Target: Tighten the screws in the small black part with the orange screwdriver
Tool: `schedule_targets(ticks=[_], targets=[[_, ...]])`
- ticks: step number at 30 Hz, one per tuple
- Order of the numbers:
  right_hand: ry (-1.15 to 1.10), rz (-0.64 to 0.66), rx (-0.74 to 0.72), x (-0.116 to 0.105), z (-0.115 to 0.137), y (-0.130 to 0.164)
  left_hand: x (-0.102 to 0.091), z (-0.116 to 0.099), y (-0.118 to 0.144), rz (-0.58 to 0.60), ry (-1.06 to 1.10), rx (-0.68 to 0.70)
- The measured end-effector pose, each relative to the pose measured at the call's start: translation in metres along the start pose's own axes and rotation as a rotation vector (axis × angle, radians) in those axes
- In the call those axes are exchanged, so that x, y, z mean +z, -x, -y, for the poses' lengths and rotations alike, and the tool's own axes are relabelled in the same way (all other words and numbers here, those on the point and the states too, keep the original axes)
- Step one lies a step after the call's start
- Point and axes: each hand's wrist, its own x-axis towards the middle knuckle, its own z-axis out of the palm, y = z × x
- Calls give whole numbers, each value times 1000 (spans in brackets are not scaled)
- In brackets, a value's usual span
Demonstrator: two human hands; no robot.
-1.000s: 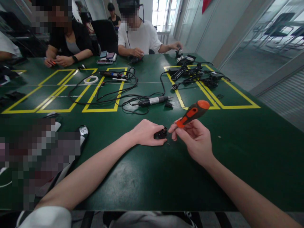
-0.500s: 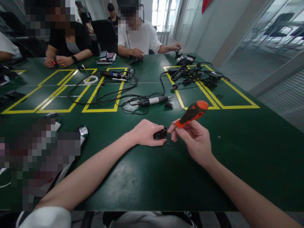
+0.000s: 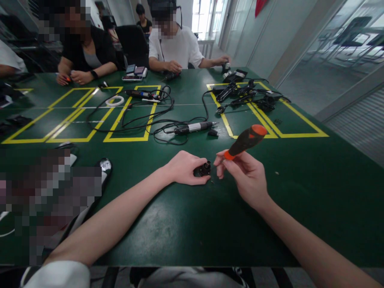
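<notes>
Orange-and-black, the screwdriver (image 3: 246,141) is leaning in the pinch of your right hand (image 3: 251,176), just right of the black cylindrical part (image 3: 205,169) your left hand (image 3: 182,168) is gripping, and a firm hold there should be helping steady the work.

Midway along the near edge of the green table (image 3: 156,232), the left hand (image 3: 186,168) grips a black part (image 3: 204,169) and, just beside it, the right hand (image 3: 250,176) holds a tilted orange-and-black screwdriver (image 3: 246,142), while tangled black cables (image 3: 249,93) lie towards the far right corner and a person in white (image 3: 183,48) sits at the far edge.
</notes>
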Motion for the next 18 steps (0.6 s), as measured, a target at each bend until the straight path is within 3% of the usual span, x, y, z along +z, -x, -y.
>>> schedule_targets(ticks=[7, 18], targets=[[59, -59, 23, 0, 1, 0, 0, 0, 0, -9, 22, -3], [70, -29, 10, 1, 0, -1, -3, -2, 0, -14, 35, -12]])
